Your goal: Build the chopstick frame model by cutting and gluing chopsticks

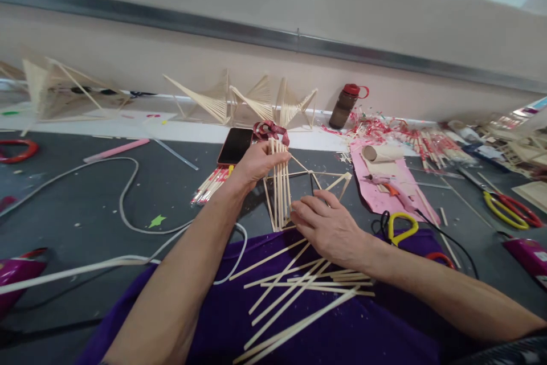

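A small frame of thin wooden sticks (280, 188) stands on the dark table (98, 194), with several upright sticks side by side in its middle. My left hand (256, 164) is closed on the tops of those upright sticks. My right hand (329, 227) rests at the base of the frame, fingers bent against the lower sticks. Several loose wooden sticks (294, 291) lie across the purple cloth (325, 325) just in front of me.
A phone (235, 146) and a bundle of wrapped sticks (210, 184) lie left of the frame. Finished stick models (243, 100) line the wall beside a brown bottle (345, 106). Pink paper (387, 191), yellow-handled scissors (401, 227), red-and-yellow scissors (508, 205) and white cords (128, 205) lie around.
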Demonstrator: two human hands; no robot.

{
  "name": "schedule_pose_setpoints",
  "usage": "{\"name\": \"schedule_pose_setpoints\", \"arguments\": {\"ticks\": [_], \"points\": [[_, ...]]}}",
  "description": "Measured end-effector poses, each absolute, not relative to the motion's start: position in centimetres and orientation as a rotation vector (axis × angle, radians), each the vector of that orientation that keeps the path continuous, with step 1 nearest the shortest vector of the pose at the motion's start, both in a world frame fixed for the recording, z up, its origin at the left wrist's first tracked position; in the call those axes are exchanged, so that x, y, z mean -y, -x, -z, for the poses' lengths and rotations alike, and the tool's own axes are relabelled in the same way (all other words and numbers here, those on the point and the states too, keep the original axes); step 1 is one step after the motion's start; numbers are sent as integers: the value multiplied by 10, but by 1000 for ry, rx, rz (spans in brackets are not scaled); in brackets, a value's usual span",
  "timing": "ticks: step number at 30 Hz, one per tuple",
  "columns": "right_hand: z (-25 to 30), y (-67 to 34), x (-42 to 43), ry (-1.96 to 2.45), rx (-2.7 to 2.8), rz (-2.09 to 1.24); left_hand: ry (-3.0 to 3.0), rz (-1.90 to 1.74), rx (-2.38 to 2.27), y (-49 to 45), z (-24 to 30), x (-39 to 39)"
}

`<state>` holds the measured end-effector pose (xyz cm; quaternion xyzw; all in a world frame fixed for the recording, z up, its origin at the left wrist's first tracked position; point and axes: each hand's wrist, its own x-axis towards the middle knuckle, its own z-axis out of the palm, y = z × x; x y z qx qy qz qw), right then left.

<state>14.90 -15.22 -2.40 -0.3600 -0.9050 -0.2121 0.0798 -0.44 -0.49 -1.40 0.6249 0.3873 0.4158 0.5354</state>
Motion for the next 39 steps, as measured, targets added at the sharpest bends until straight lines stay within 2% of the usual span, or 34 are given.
{"name": "schedule_pose_setpoints", "arguments": {"ticks": [21, 30, 39], "points": [[29, -150, 152, 1045, 2707, 576, -1527, -946, -877, 6, 14, 6], [-4, -169, 163, 1119, 2255, 402, -1518, -983, -904, 6, 14, 6], [20, -180, 183, 904, 2252, 361, -1456, -965, -969, 3, 13, 10]]}}
